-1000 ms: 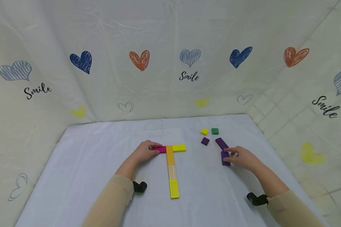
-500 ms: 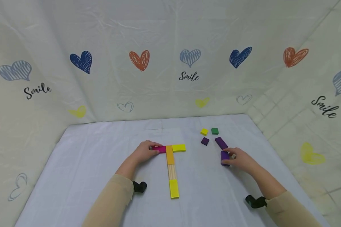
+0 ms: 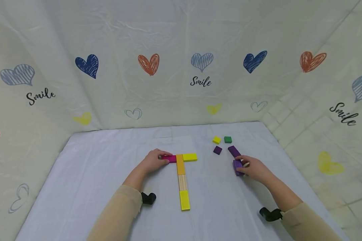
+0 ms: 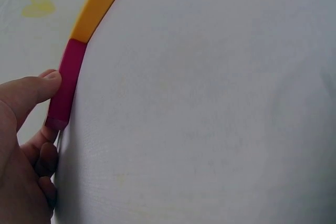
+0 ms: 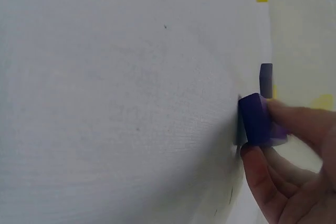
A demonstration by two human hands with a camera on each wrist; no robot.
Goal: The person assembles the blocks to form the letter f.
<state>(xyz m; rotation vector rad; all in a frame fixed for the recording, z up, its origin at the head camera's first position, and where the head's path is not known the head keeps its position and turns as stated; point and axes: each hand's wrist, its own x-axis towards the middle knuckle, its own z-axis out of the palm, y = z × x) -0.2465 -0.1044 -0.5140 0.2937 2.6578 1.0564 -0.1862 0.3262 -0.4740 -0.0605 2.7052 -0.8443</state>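
My left hand holds a magenta wooden block between thumb and fingers, with the block's end against the top of an orange block. Below the orange one run a plain wood block and a yellow block in a line. Another yellow block juts right from the orange one. On the right, my right hand pinches a purple block, which looks tilted in the right wrist view, with a shadow beside it. Its far end is close to a second purple block.
Beyond the purple blocks lie a small dark purple block, a small yellow block and a small green block. A white cloth covers the table, and a heart-printed sheet hangs behind it.
The right hand has moved slightly left, and the purple block under its fingers has shifted with it and tipped. The left hand stays on the magenta block.
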